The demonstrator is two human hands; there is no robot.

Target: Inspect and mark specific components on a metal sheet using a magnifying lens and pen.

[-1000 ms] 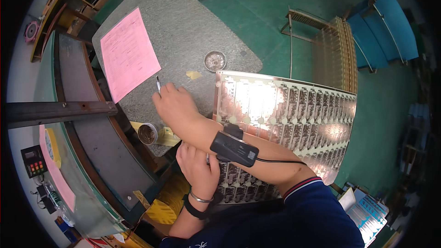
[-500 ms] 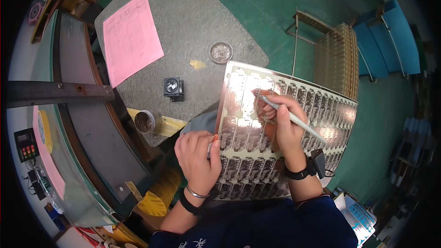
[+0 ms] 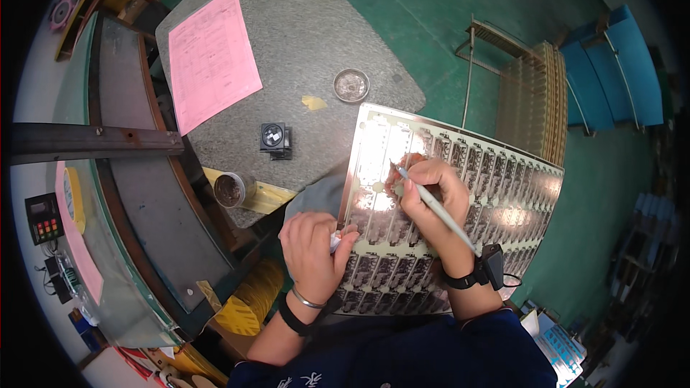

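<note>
A shiny copper-coloured circuit board panel [image 3: 402,262] with rows of repeated dark patterns is tilted in front of me. My right hand [image 3: 438,197] is closed round a pale pen-like tool [image 3: 447,220]. Its fine dark tip is over the panel's upper left part; whether it touches cannot be made out. My left hand [image 3: 314,251] is closed at the panel's left edge, with the thumb by the border. Between that thumb and the fingers shows a small white thing [image 3: 335,242], mostly hidden, its kind unclear.
On the grey table [image 3: 309,36] are a pink sheet [image 3: 214,61], a black folding magnifier [image 3: 275,140], a round metal dish [image 3: 351,85] and a yellow scrap [image 3: 313,103]. A small cup [image 3: 231,190] stands at the table's left edge. Right, a rack [image 3: 535,100] holds upright panels.
My right hand has moved slightly left and down over the panel, and the tool's tip with it. The left thumb has shifted outward, showing more of the white thing. The view has shifted slightly.
</note>
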